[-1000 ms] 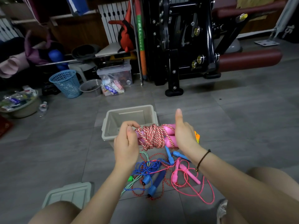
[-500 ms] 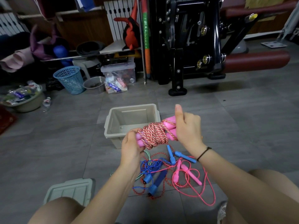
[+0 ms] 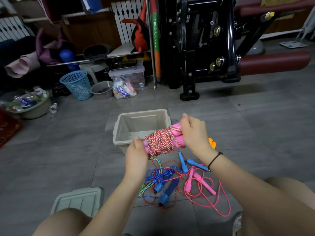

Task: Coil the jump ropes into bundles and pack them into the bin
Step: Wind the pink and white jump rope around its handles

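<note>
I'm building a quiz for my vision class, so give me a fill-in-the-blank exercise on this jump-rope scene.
1. The left hand and right hand hold a red-and-white rope bundle wound on ____ handles.
2. The lid of the gray bin lies on the ____, apart from the bin.
3. The dark bracelet sits on the ____ wrist.

Missing words: pink; floor; right.

Grey tiled floor point(image 3: 255, 120), open bin point(image 3: 119, 133), lid point(image 3: 78, 201), tangled jump ropes point(image 3: 187, 181), blue basket point(image 3: 76, 84)
</note>
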Available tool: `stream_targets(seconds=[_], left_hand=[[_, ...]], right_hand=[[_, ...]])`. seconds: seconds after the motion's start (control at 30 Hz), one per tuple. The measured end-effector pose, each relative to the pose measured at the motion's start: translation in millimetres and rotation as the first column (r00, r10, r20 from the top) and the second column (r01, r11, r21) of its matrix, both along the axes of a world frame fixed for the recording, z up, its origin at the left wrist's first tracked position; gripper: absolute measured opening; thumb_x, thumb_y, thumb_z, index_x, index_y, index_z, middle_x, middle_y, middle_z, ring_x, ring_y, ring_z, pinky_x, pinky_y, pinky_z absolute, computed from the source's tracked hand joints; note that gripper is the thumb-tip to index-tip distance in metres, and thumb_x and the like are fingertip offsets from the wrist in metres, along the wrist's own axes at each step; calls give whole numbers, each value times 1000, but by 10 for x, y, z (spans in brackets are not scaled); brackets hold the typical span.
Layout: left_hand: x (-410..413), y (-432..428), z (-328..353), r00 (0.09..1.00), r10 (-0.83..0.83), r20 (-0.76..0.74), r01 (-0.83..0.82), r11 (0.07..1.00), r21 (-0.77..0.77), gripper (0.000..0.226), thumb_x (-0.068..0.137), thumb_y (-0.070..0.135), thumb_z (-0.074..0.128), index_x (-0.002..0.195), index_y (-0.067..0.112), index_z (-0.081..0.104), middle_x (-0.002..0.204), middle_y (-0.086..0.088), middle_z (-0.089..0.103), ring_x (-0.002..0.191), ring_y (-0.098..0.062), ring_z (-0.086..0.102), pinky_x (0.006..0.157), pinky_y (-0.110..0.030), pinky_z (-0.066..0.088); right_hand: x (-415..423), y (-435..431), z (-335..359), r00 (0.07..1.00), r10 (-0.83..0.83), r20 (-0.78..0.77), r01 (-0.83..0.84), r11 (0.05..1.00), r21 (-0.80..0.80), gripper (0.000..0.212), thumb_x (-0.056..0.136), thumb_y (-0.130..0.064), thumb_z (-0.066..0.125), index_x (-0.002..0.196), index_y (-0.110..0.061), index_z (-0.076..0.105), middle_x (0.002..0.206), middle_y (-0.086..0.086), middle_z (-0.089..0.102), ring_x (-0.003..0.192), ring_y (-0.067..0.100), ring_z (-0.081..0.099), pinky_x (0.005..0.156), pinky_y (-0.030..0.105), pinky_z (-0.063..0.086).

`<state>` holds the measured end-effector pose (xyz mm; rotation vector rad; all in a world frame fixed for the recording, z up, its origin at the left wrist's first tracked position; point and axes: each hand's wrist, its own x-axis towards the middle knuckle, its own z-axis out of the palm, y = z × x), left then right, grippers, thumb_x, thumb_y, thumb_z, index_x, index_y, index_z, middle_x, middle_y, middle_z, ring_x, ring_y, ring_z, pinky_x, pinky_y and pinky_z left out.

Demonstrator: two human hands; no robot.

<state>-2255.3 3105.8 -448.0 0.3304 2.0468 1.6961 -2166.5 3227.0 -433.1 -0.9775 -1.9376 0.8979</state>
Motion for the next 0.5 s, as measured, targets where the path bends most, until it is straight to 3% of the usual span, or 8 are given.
stream_targets(seconds=[0.1, 0.2, 0.3, 0.4, 0.5], left_hand=[[-34, -5, 2, 949, 16, -316, -47, 995, -89, 45, 102, 22, 26, 67, 17, 54, 62, 8, 57, 59, -7, 51, 58, -30, 33], [-35, 20, 23, 897, 31, -441, -80, 993, -92, 45, 102, 22, 26, 83, 5, 62, 65, 10, 58, 65, -17, 54, 69, -30, 37], [-61, 18, 20, 845, 15, -535, -77, 993, -92, 49, 101, 29, 24, 86, 2, 63, 61, 12, 57, 68, -24, 58, 69, -32, 39], [-66, 12, 67, 852, -10, -523, -39, 996, -82, 43, 103, 23, 27, 80, 4, 58, 62, 9, 57, 62, -18, 57, 66, -30, 42], [-43, 52, 49, 955, -27, -294, 27, 1000, -5, 45, 103, 22, 27, 67, 12, 52, 54, 8, 53, 52, -7, 47, 52, -25, 37]], right_hand=[[-4, 3, 44, 998, -53, 36, 59, 981, -183, 52, 99, -15, 36, 48, -14, 24, 48, 2, 28, 59, 24, 29, 57, 36, 12], [-14, 3, 42, 997, -66, 37, 73, 967, -246, 50, 98, -14, 35, 49, -13, 26, 50, 3, 30, 64, 26, 30, 58, 33, 15], [-8, 17, 33, 996, -83, 44, 93, 936, -339, 45, 96, -14, 34, 51, -13, 28, 54, 2, 32, 70, 25, 33, 61, 32, 24], [14, 21, 30, 996, -86, 34, 93, 935, -342, 44, 95, -12, 34, 51, -14, 27, 54, 3, 31, 71, 25, 32, 60, 34, 23], [75, 11, 59, 998, -59, -7, 58, 987, -153, 44, 94, -17, 31, 51, -15, 24, 50, 2, 28, 65, 27, 30, 59, 37, 19]])
